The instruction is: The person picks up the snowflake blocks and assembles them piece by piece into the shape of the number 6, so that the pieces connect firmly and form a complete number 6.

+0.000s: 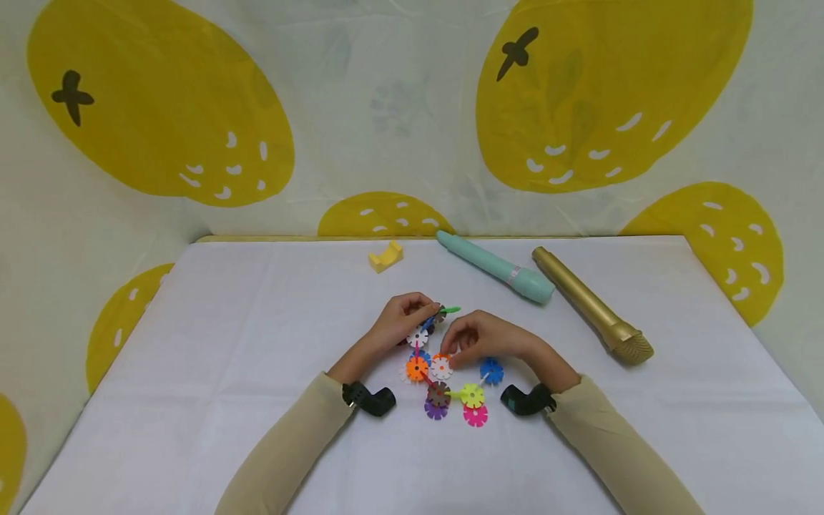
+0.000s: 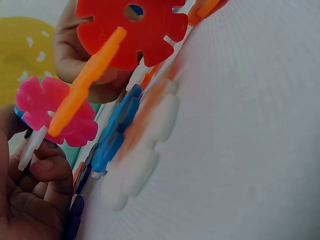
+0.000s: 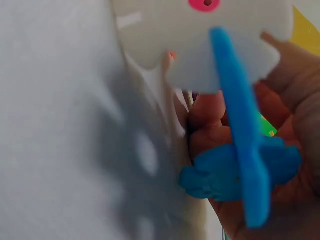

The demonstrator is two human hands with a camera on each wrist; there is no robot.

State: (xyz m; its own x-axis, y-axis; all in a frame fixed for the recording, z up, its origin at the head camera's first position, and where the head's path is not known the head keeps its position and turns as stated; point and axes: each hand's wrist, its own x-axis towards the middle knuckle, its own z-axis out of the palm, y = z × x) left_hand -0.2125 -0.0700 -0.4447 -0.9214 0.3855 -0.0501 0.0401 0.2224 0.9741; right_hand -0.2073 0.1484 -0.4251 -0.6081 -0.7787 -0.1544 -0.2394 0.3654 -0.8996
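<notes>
Notched plastic snowflake discs are slotted together into a chain on the table. My left hand [image 1: 412, 316] grips the chain's far end, near a white disc [image 1: 417, 336] and a green disc [image 1: 450, 310]. In the left wrist view its fingers are at a pink disc [image 2: 35, 97]. My right hand [image 1: 492, 335] curls thumb and fingers at a white disc [image 1: 441, 369] with an orange one behind it. Around them are an orange disc [image 1: 416, 369], a brown disc [image 1: 439, 394], a yellow disc [image 1: 473, 395] and a blue disc [image 1: 492, 371].
Behind the hands lie a mint-green toy microphone [image 1: 492, 265] and a gold microphone [image 1: 589, 304]. A small yellow curved block [image 1: 386, 256] sits near the back edge of the white-covered table [image 1: 193, 343]. A patterned cloth [image 1: 386, 107] hangs behind.
</notes>
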